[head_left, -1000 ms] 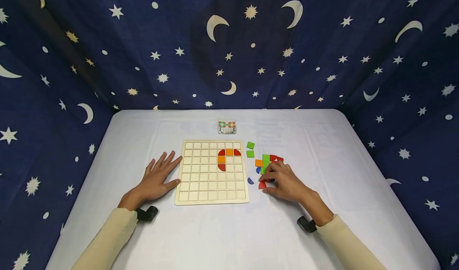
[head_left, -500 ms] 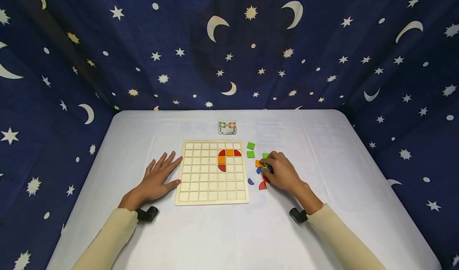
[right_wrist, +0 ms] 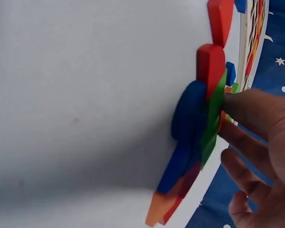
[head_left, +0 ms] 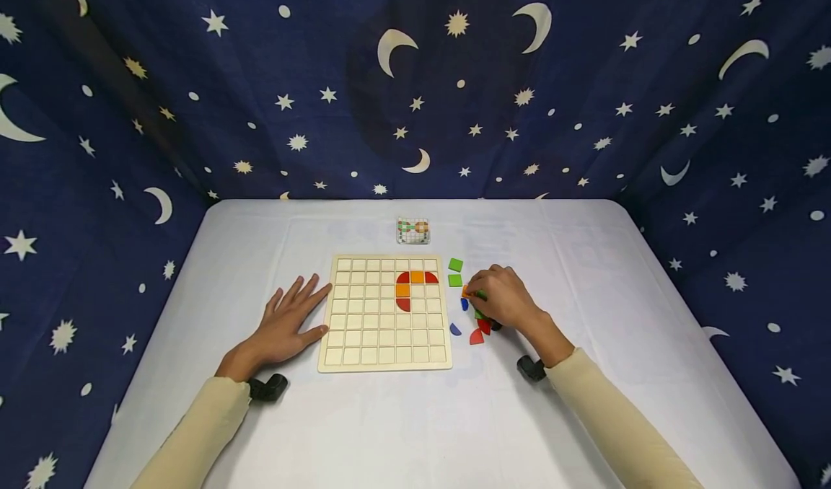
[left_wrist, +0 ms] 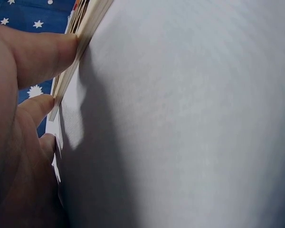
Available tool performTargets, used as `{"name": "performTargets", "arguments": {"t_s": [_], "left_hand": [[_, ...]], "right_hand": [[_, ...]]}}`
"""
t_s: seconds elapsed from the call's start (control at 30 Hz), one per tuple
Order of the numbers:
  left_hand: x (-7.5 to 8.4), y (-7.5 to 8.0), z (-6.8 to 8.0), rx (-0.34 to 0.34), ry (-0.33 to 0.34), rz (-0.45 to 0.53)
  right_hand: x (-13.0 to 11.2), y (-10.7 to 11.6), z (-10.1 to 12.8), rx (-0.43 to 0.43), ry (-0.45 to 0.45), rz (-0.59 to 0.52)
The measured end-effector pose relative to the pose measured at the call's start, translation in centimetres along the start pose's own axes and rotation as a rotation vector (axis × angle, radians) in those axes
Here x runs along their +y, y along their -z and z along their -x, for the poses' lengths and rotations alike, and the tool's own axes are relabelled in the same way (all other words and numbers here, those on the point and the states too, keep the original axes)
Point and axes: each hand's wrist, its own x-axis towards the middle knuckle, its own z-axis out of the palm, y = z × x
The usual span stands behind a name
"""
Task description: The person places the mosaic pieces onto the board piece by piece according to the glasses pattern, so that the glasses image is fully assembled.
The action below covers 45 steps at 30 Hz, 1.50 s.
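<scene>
My left hand lies spread on the table, its thumb and a fingertip touching the left edge of the wooden grid board. In the left wrist view, the thumb meets the board's side. Over the pile of coloured tiles, my right hand pinches an orange square tile, partly hidden by the fingers. Beside that tile lies a blue piece. In the right wrist view, green, blue and red tiles lie close under the hand. Red and orange tiles form a curve on the board.
Two green square tiles lie right of the board. A blue half-round tile and a red quarter-round tile lie nearer me. A small pattern card lies behind the board. A dark star-print curtain surrounds the table.
My right hand has moved away from me and leftward, from the red tiles to the orange tile. That tile and the blue piece have shifted slightly. The left hand stays put.
</scene>
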Motion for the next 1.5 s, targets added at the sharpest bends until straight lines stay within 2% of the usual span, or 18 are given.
{"name": "performTargets", "arguments": {"t_s": [0.13,0.3,0.5,0.6,0.83,1.03,1.27,1.5], "left_hand": [[-0.1,0.0,0.0,0.004,-0.002,-0.004],[-0.1,0.0,0.1,0.015,-0.008,0.000],[-0.1,0.0,0.1,0.011,-0.001,0.004],[0.1,-0.1,-0.1,0.003,0.000,0.004],[0.2,-0.2,-0.1,0.018,-0.013,-0.007],[0.3,0.0,0.1,0.026,-0.017,0.007],[-0.1,-0.3,0.2,0.066,-0.049,0.039],[0.1,-0.1,0.1,0.040,-0.021,0.015]], "right_hand": [[0.1,-0.1,-0.5,0.037,0.015,0.012],[-1.1,-0.6,-1.1,0.132,0.073,-0.060],[-3.8,-1.9,-2.2,0.091,0.211,-0.151],[-4.8,-2.4,-2.6,0.065,0.236,-0.181],[-6.6,-2.4,-2.8,0.014,0.184,-0.278],[-7.4,-2.9,-2.6,0.089,0.150,-0.332],[-6.5,-2.7,-1.5,0.103,0.173,-0.420],[-5.4,-1.9,0.4,0.046,0.115,-0.368]]}}
